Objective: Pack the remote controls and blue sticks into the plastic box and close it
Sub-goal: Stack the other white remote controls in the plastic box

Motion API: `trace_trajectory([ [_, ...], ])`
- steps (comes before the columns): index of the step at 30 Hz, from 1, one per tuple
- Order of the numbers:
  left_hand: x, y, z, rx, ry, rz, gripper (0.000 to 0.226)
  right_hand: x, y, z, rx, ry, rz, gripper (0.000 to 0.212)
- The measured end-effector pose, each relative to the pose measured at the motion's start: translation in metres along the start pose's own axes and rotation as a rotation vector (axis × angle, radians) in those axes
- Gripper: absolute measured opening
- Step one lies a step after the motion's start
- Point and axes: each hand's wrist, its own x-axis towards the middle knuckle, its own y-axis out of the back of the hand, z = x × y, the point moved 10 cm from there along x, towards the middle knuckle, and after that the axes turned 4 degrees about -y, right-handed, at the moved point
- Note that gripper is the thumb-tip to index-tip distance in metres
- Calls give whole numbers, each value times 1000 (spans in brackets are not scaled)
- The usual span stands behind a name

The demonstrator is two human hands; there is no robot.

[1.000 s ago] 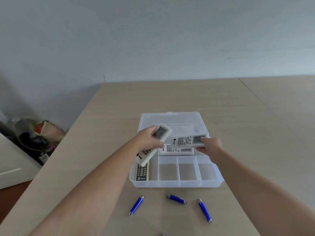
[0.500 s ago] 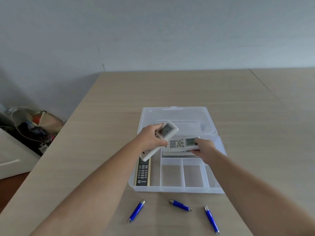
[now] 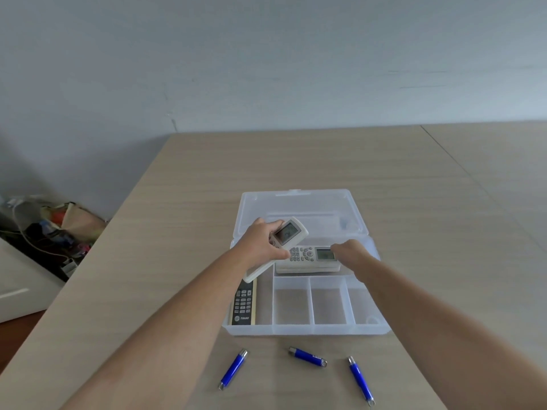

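A white remote is gripped tilted by the left hand over the open plastic box. The right hand is rested on a stacked remote, grip unclear. Three blue sticks are left on the table.

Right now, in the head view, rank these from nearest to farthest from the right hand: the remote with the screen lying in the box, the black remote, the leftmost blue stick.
1. The remote with the screen, lying in the box's back section, right at the right hand.
2. The black remote, in the left compartment.
3. The leftmost blue stick, on the table in front of the box.
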Motion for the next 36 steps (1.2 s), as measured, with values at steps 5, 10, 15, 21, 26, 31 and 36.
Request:
trace_trajectory([
  [5,11,-9,31,85,-91,-26,85,-14,52,-6,-62,170,215,23],
  [10,21,-45,66,222,-220,-86,84,-14,78,29,-223,173,330,45],
  [15,31,-83,70,479,-304,-150,79,-5,75,49,-159,161,281,42],
  [21,45,-91,53,607,-289,-129,64,1,74,51,-160,189,266,39],
  [26,51,-88,50,649,-275,-42,48,1,74,52,-156,222,268,37],
  [31,56,-91,44,670,-276,-31,41,1,73,52,-135,224,263,36],
  [36,58,-90,36,629,-227,-39,54,2,71,55,-150,217,252,37],
])
